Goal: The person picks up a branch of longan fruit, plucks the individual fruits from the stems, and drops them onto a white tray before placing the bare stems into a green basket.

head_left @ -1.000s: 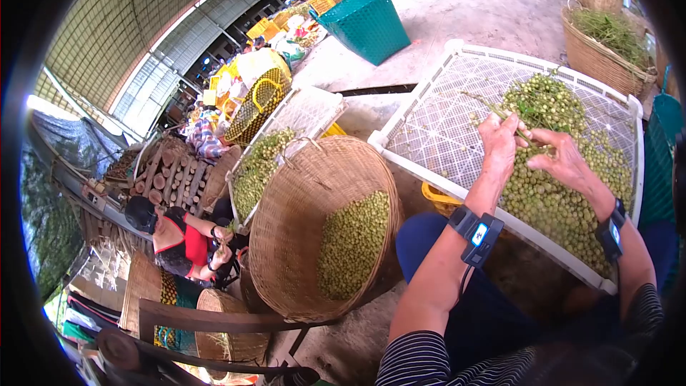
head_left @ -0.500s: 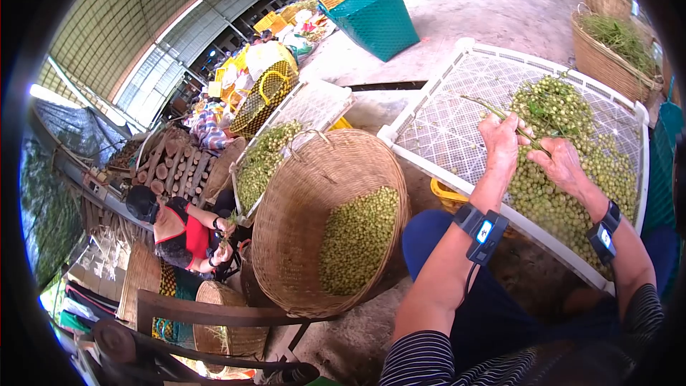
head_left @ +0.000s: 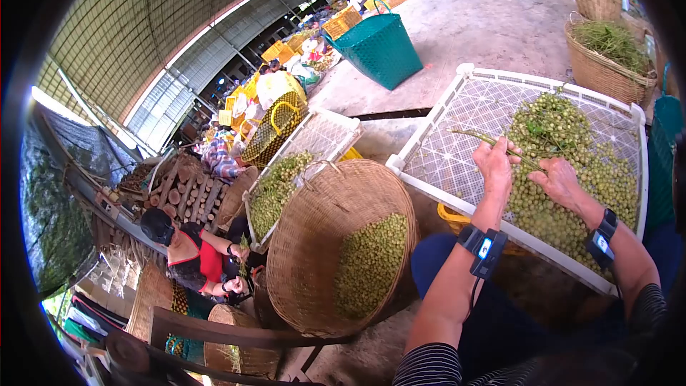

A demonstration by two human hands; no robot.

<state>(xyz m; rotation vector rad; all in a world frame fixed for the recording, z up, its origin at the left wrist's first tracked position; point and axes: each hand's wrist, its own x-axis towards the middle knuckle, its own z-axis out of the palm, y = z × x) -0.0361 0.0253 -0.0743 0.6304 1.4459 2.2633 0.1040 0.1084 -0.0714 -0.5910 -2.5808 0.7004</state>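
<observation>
A thin green stem [head_left: 468,133] slants across the white mesh tray [head_left: 437,164]; it looks bare of fruit. My left hand [head_left: 494,166] is closed around its middle part. Near its lower right end, my right hand [head_left: 559,180] pinches the same stem. Below and beside both hands lies a heap of small round green fruits [head_left: 611,179] in the right half of the tray. A leafier cluster of fruits [head_left: 547,121] rests at the heap's far side. A wrist device with a small lit screen is strapped to each forearm.
Left of the tray stands a tall wicker basket [head_left: 307,243] partly filled with loose fruits. A co-worker [head_left: 207,257] sits beyond it, holding stems by a second tray [head_left: 329,136]. A teal woven basket [head_left: 379,46] stands ahead; a wicker basket of stems [head_left: 607,57] is at right.
The view has tipped up slightly, so the scene sits lower. Both my hands still hold the stem, with my left fingers slightly shifted. The co-worker's hands have moved a little.
</observation>
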